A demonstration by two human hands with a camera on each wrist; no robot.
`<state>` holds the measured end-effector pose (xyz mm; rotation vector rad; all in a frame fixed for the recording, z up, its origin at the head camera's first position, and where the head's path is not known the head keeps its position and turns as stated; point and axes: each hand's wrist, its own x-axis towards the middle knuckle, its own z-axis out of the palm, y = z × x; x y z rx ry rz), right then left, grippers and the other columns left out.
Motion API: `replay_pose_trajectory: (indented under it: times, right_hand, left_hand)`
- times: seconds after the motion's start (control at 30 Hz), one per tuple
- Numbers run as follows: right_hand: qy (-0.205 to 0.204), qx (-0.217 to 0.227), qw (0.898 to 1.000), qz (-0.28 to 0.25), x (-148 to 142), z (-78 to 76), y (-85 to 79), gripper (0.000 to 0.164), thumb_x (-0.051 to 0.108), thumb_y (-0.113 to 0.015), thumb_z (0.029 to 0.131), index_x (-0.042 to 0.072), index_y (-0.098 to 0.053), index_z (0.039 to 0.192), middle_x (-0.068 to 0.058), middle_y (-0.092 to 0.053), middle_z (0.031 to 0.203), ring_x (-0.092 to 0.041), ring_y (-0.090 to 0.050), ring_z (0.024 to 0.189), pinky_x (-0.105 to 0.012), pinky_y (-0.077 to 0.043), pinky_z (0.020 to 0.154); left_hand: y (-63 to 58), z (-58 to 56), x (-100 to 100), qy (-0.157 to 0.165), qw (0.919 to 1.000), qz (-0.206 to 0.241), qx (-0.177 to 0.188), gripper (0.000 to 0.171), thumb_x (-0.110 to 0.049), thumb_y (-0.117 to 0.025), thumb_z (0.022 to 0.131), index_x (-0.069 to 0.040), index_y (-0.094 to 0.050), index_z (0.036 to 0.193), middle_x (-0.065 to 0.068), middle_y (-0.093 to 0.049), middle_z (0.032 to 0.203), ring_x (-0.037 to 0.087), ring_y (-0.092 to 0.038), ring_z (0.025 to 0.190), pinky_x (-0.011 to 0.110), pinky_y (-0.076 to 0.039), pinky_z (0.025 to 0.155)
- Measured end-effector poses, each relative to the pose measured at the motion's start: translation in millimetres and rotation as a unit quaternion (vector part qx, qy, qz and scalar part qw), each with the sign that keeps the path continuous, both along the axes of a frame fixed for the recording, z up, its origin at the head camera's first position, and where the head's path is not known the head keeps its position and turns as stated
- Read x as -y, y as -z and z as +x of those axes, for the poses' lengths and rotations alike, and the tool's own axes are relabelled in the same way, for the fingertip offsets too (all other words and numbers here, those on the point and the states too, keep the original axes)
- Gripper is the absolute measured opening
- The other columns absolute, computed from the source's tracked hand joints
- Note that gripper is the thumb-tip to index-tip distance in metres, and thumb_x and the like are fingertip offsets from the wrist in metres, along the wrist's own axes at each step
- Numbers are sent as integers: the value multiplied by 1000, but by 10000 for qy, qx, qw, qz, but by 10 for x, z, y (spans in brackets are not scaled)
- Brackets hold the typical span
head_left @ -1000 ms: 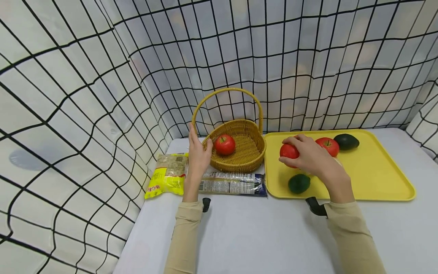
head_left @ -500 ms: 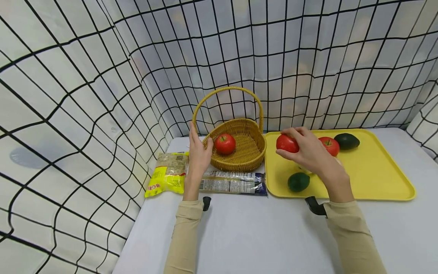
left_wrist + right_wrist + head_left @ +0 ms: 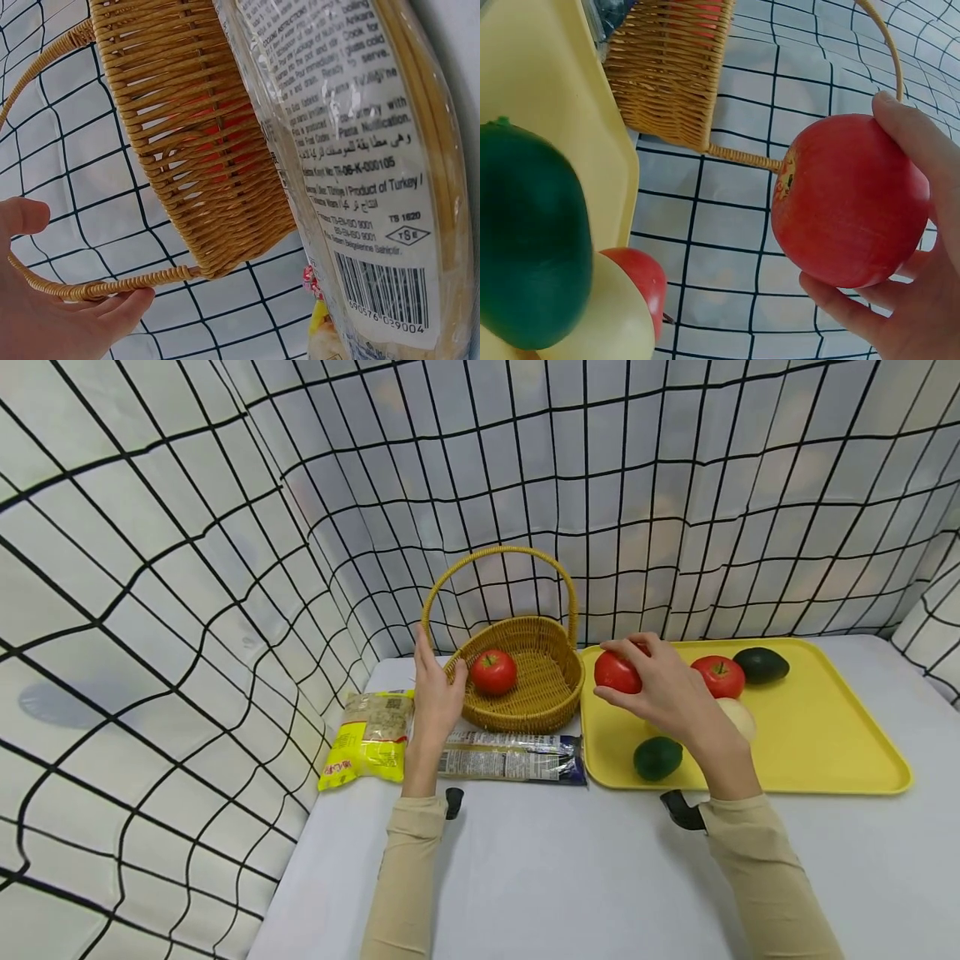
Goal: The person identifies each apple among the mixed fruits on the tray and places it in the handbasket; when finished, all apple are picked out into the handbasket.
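Observation:
My right hand (image 3: 671, 693) holds a red apple (image 3: 617, 672) between thumb and fingers, raised above the left end of a yellow tray (image 3: 825, 743). In the right wrist view the apple (image 3: 847, 202) shows its stem hollow, turned toward the basket. A wicker basket (image 3: 517, 724) with a tall arched handle stands to the left, another red apple (image 3: 493, 673) lying inside it. My left hand (image 3: 438, 702) is at the basket's left side. In the left wrist view its nearly straight fingers (image 3: 124, 311) lie against the handle (image 3: 97, 289), the thumb apart.
On the tray lie a green fruit (image 3: 657, 758), a dark green avocado (image 3: 761, 666), a red fruit (image 3: 720, 677) and a partly hidden pale round thing (image 3: 738, 718). A pasta pack (image 3: 510, 757) lies before the basket, a yellow bag (image 3: 367, 739) left of it. Black netting stands behind.
My right hand has lifted the apple and carried it left toward the basket, uncovering more of the pale round thing. My left hand has stayed at the basket.

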<state>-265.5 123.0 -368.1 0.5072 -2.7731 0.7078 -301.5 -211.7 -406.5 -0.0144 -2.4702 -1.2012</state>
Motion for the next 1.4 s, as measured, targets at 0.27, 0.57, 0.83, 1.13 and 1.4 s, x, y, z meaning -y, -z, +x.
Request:
replay_pose_trajectory:
  times: [0.27, 0.57, 0.83, 1.13, 1.4]
  right_hand:
    - [-4, 135, 9998, -173, 60, -17, 36, 71, 51, -73, 90, 32, -46, 153, -17, -42, 152, -46, -56, 124, -63, -58, 91]
    - [-424, 96, 9983, -381, 269, -150, 244, 63, 49, -75, 90, 24, -54, 145, -18, -43, 150, -44, -57, 123, -62, -57, 92]
    - [-898, 210, 9957, 55, 522, -477, 167, 63, 47, -73, 92, 20, -52, 145, -18, -46, 147, -37, -50, 128, -54, -59, 93]
    - [-1275, 746, 9832, 1071, 969, -1144, -68, 69, 52, -69, 94, 20, -46, 150, -20, -46, 148, -36, -52, 129, -53, -55, 95]
    - [-1297, 1628, 9686, 1363, 1208, -1472, 0, 75, 48, -67, 97, 19, -37, 159, -20, -23, 169, -40, -28, 154, -61, -40, 116]
  left_hand:
    - [-39, -14, -15, 67, 9999, 36, -99, 87, -32, -52, 107, -35, 14, 164, 3, 0, 176, 37, -27, 156, 59, -35, 121]
    - [-79, -16, -34, 126, 9999, -29, 16, 85, -36, -50, 107, -34, 14, 164, 4, -1, 175, 38, -29, 156, 58, -36, 121]
    - [-121, -26, -53, 180, 9998, -37, 44, 84, -38, -48, 107, -35, 14, 164, 4, 1, 176, 38, -24, 157, 59, -33, 122]
    - [-135, -29, -2, 140, 9999, 8, 34, 84, -37, -48, 107, -36, 15, 163, 6, 1, 176, 38, -22, 158, 59, -32, 123]
    - [-64, 39, 12, 102, 9999, 78, 71, 85, -35, -49, 107, -33, 13, 164, 5, 1, 176, 38, -23, 158, 59, -32, 123]
